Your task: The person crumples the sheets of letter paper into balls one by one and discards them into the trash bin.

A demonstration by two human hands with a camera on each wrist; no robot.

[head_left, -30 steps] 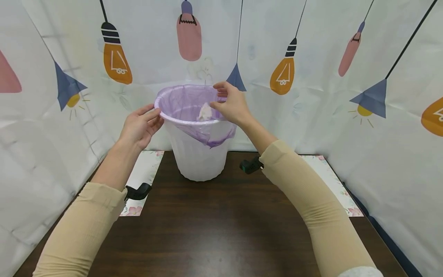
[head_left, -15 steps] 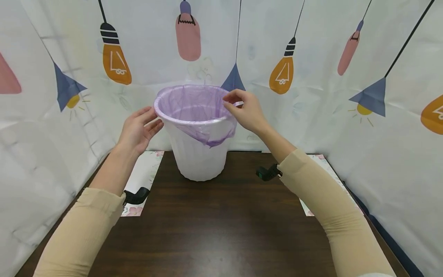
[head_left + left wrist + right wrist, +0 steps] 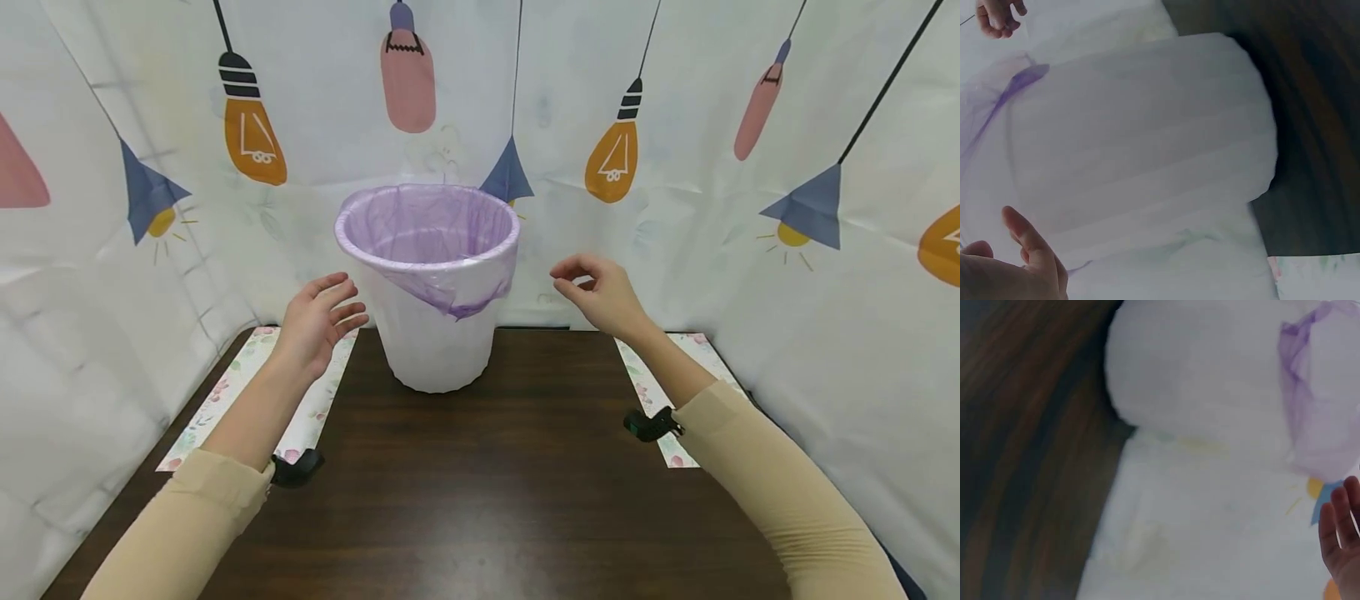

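Both hands loose beside the lined bin
White ribbed plastic bin (image 3: 433, 333) holds a purple plastic liner (image 3: 427, 229); left hand (image 3: 315, 321) and right hand (image 3: 600, 292) hover empty, fingers relaxed.

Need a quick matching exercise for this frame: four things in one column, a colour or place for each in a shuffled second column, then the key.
Things:
1. bin
2. bin liner
3. table
4. left hand

Descriptions:
A. dark brown wood
B. purple, folded over the rim
C. white, standing at the back of the table
D. open, beside the bin's left side, not touching it

Pairs: 1-C, 2-B, 3-A, 4-D
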